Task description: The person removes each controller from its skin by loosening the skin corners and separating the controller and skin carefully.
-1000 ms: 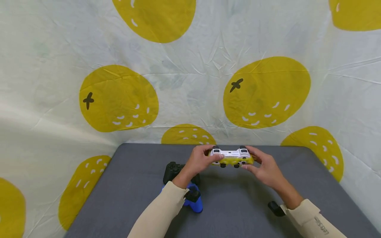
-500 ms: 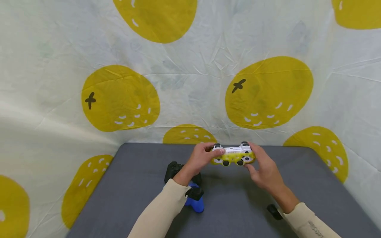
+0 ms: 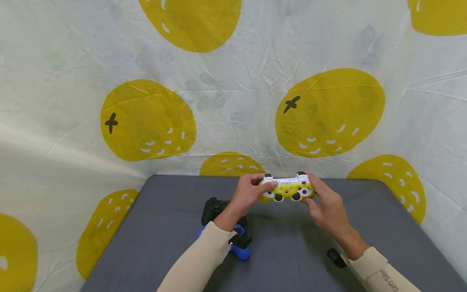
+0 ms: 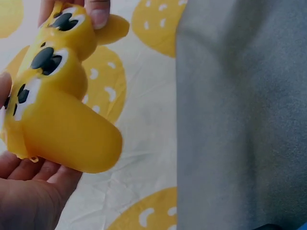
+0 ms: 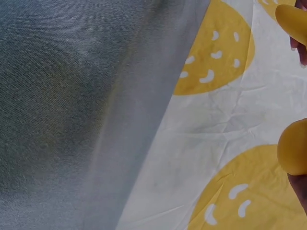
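Both hands hold a white game controller (image 3: 285, 182) up above the far part of the table. A yellow rubbery cover (image 3: 290, 189) wraps it, with the black sticks and buttons poking through. My left hand (image 3: 248, 194) grips one end, thumb laid across the face. At the other end my right hand (image 3: 329, 206) pinches it, thumb below and fingers at the top edge. In the left wrist view the cover (image 4: 76, 129) encloses the controller's handles, and some of the left hand's fingers lie under it. Only the yellow handles (image 5: 293, 148) and bits of the hands show in the right wrist view.
On the dark grey table (image 3: 292, 251) a black controller (image 3: 210, 211) and a blue controller (image 3: 240, 252) lie under the left forearm, partly hidden by it. Behind the table hangs a white cloth (image 3: 233, 117) printed with yellow fruit.
The covered controller has tipped so its face with sticks and lettering turns more toward the head camera. It has risen slightly, and the right hand has shifted its hold at its end.
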`<state>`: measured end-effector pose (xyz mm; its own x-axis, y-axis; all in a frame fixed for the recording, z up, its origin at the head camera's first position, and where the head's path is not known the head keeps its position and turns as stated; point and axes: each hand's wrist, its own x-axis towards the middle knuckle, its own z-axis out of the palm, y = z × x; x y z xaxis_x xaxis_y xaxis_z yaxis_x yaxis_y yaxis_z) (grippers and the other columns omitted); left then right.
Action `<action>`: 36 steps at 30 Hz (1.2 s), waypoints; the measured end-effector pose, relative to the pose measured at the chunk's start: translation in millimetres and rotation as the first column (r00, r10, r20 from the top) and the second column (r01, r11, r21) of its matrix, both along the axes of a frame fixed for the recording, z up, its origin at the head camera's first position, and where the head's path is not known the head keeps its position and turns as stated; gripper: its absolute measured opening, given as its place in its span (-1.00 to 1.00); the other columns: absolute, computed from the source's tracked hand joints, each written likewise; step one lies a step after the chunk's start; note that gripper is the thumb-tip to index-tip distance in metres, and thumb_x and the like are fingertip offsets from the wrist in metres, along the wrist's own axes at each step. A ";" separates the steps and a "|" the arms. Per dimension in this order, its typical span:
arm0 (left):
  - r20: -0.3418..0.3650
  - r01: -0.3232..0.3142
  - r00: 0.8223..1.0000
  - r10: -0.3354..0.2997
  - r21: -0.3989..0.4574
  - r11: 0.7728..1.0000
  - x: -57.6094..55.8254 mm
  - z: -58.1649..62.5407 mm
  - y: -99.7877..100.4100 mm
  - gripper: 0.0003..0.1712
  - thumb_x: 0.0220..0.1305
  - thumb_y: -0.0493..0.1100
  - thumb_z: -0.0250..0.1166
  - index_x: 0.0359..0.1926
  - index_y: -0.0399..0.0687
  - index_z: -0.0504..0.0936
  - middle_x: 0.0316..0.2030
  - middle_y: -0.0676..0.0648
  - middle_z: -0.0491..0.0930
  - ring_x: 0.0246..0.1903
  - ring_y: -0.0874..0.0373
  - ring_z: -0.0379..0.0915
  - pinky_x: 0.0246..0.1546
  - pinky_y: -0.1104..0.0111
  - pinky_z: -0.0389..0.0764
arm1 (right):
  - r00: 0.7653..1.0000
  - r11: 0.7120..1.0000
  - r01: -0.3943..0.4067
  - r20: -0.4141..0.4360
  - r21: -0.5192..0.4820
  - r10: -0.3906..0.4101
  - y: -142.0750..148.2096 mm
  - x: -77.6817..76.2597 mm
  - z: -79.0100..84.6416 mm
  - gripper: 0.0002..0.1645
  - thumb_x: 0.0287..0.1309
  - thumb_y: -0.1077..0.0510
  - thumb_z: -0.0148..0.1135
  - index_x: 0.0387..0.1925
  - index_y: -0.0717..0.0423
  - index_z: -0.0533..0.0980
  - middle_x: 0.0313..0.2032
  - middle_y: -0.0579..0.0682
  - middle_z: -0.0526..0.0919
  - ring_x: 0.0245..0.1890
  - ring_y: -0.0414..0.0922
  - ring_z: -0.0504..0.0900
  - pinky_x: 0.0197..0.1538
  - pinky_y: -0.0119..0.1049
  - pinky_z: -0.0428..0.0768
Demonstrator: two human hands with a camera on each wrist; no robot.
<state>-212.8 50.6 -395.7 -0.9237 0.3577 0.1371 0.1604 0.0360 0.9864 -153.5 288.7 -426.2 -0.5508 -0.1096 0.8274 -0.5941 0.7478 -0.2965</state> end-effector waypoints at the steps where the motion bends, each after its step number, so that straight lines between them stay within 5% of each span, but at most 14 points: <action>1: 0.002 -0.001 1.000 0.001 0.014 1.000 1.1 -0.4 -0.1 -0.67 0.30 -0.09 0.49 0.01 -0.17 0.79 -0.23 -0.11 0.75 -0.39 0.25 0.49 -0.38 0.45 0.52 | 1.000 1.000 0.002 0.015 -0.007 -0.002 0.1 0.3 0.3 0.13 -0.43 0.65 0.61 0.36 0.35 0.47 0.15 0.30 0.70 -0.11 0.10 0.68 0.14 -0.87 0.32; 4: 0.016 0.002 1.000 -0.002 0.044 0.999 3.7 -2.2 -1.2 -0.45 0.30 -0.13 0.50 0.28 -0.15 0.66 0.03 -0.16 0.77 -0.21 0.26 0.65 -0.20 0.46 0.70 | 0.999 0.999 0.005 0.053 -0.044 -0.003 0.3 0.7 1.6 0.09 -0.39 0.65 0.60 0.35 0.38 0.46 0.11 0.34 0.70 -0.13 -0.01 0.67 0.04 -0.89 0.36; 7: 0.021 0.019 1.000 -0.020 0.052 0.998 5.8 -4.4 -4.3 -0.25 0.28 -0.16 0.50 0.46 -0.05 0.48 0.26 -0.12 0.67 0.02 0.14 0.70 -0.04 0.40 0.74 | 0.996 0.995 -0.007 0.090 -0.099 0.016 0.6 0.3 3.0 0.06 -0.36 0.67 0.57 0.34 0.42 0.46 0.10 0.40 0.69 -0.06 -0.34 0.64 0.00 -0.87 0.41; 10: -0.050 0.054 0.997 -0.052 0.027 0.998 7.6 -7.8 -8.0 -0.14 0.26 -0.22 0.51 0.54 -0.03 0.36 0.39 -0.09 0.55 0.22 -0.02 0.63 0.10 0.31 0.72 | 0.992 0.988 -0.017 0.121 -0.152 0.036 0.3 0.1 6.1 0.05 -0.36 0.68 0.56 0.34 0.45 0.45 0.10 0.46 0.67 0.01 -0.69 0.47 -0.05 -0.85 0.45; 13: -0.173 0.077 0.982 -0.078 -0.014 0.997 9.3 -12.2 -10.6 -0.06 0.24 -0.29 0.50 0.58 -0.04 0.28 0.46 -0.11 0.44 0.32 -0.08 0.54 0.24 0.20 0.65 | 0.985 0.982 -0.008 0.168 -0.190 0.041 -0.6 1.1 11.0 0.03 -0.34 0.66 0.57 0.33 0.46 0.46 0.11 0.49 0.66 0.00 -0.78 0.43 -0.09 -0.84 0.48; 17: -0.317 0.043 0.947 -0.058 -0.053 0.998 11.3 -16.2 -11.3 -0.08 0.28 -0.31 0.45 0.59 -0.05 0.26 0.48 -0.18 0.41 0.30 -0.11 0.54 0.28 0.14 0.62 | 0.962 0.978 0.039 0.273 -0.203 0.018 -3.0 3.8 20.0 -0.03 -0.24 0.57 0.59 0.33 0.41 0.48 0.10 0.46 0.68 -0.12 -0.27 0.79 -0.16 -0.82 0.50; 20: -0.371 -0.009 0.928 -0.021 -0.079 0.997 12.9 -15.9 -11.1 -0.14 0.32 -0.27 0.43 0.57 -0.04 0.30 0.42 -0.22 0.47 0.22 -0.12 0.59 0.22 0.21 0.67 | 0.940 0.978 0.060 0.342 -0.199 0.012 -4.3 4.6 24.8 -0.07 -0.15 0.52 0.59 0.35 0.37 0.48 0.11 0.45 0.68 -0.18 0.26 0.80 -0.20 -0.83 0.49; 23: -0.382 -0.047 0.924 0.003 -0.106 0.993 13.6 -13.3 -10.6 -0.18 0.34 -0.24 0.42 0.56 -0.02 0.32 0.37 -0.22 0.53 0.15 -0.09 0.63 0.14 0.30 0.69 | 0.930 0.979 0.064 0.368 -0.192 0.011 -3.9 3.8 26.8 -0.08 -0.13 0.49 0.60 0.35 0.38 0.48 0.13 0.45 0.67 -0.14 0.30 0.79 -0.18 -0.86 0.46; 26: -0.367 -0.072 0.930 0.020 -0.129 0.989 13.5 -9.2 -9.8 -0.19 0.34 -0.22 0.42 0.55 -0.02 0.34 0.34 -0.21 0.57 0.09 -0.06 0.66 0.04 0.37 0.70 | 0.931 0.978 0.044 0.365 -0.202 0.034 -2.5 2.3 27.4 -0.07 -0.14 0.50 0.59 0.36 0.39 0.46 0.18 0.45 0.64 -0.06 -0.22 0.80 -0.09 -0.86 0.45; 30: -0.339 -0.104 0.940 0.047 -0.151 0.983 12.5 -4.1 -8.1 -0.21 0.34 -0.18 0.43 0.54 -0.04 0.37 0.26 -0.21 0.64 0.00 -0.05 0.70 -0.10 0.45 0.69 | 0.919 0.964 -0.006 0.378 -0.267 0.110 -1.8 0.2 29.3 -0.06 -0.08 0.54 0.54 0.40 0.37 0.42 0.28 0.46 0.56 -0.01 -0.78 0.44 -0.03 -0.82 0.47; 36: -0.309 -0.118 0.949 0.065 -0.154 0.981 11.5 -0.4 -6.7 -0.22 0.34 -0.16 0.43 0.53 -0.07 0.37 0.22 -0.24 0.66 0.00 -0.07 0.74 -0.12 0.43 0.73 | 0.884 0.937 0.000 0.439 -0.349 0.163 -2.7 0.9 35.8 -0.10 0.02 0.51 0.50 0.43 0.30 0.41 0.32 0.44 0.53 -0.06 -0.76 0.50 -0.08 -0.76 0.56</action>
